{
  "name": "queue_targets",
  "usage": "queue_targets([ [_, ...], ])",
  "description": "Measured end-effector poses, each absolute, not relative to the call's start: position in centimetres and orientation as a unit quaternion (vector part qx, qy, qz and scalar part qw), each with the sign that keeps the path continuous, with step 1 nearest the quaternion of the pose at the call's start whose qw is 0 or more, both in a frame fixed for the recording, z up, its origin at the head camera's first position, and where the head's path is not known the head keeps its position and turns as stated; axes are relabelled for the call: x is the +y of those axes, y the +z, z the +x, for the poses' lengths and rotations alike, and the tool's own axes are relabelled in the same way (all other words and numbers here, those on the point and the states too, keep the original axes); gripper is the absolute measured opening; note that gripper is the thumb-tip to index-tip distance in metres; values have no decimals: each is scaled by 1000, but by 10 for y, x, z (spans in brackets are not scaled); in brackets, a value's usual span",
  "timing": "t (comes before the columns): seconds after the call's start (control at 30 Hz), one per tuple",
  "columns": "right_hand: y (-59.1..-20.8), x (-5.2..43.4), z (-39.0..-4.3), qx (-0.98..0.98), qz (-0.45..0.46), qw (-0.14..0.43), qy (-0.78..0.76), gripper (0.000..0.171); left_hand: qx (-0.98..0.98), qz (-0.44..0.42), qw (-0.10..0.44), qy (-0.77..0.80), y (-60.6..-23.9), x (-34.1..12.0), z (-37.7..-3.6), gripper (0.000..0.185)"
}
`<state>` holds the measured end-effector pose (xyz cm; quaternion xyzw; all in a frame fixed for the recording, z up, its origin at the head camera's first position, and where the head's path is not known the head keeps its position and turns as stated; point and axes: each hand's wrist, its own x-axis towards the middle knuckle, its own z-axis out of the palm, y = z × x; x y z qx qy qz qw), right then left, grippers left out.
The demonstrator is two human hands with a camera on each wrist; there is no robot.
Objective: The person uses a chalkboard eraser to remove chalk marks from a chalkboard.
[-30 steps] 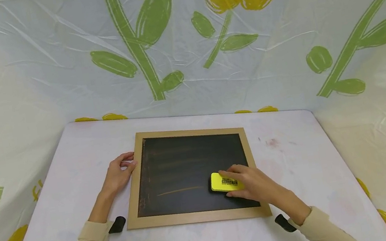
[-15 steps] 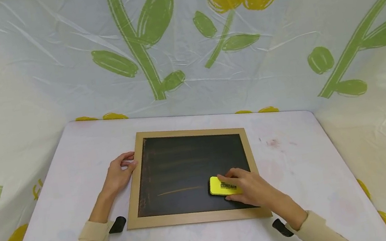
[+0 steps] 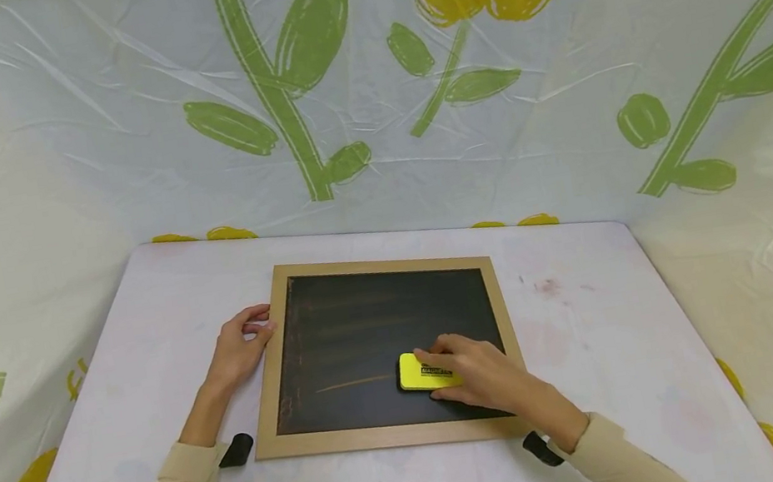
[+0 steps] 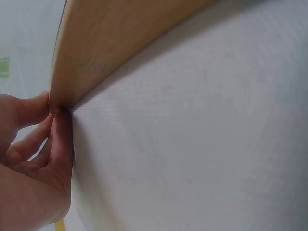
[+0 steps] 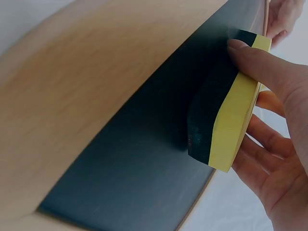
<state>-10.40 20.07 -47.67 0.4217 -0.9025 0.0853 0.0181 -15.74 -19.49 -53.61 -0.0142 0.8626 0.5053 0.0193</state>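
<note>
A wood-framed chalkboard lies on the table in the head view, with faint smears and a thin orange chalk line on its black face. My right hand grips a yellow and black board eraser by its edges, thumb on one side and fingers on the other. The black pad of the eraser faces the board in the right wrist view. At the board's left side, my left hand pinches the frame between thumb and fingertips, as the left wrist view shows.
The white table has a reddish stain to the right of the board. A flower-patterned sheet hangs behind and at both sides. Black wrist devices show at both sleeves.
My right hand has slid the eraser leftward across the lower part of the board, close to the right end of the orange line. The left hand and the chalkboard have stayed put.
</note>
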Motion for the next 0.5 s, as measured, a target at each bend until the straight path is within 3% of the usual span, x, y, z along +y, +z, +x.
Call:
queue_targets([
  [0.5, -472, 163, -112, -892, 449, 15, 59, 62, 864, -11, 15, 503, -533, -194, -157, 42],
])
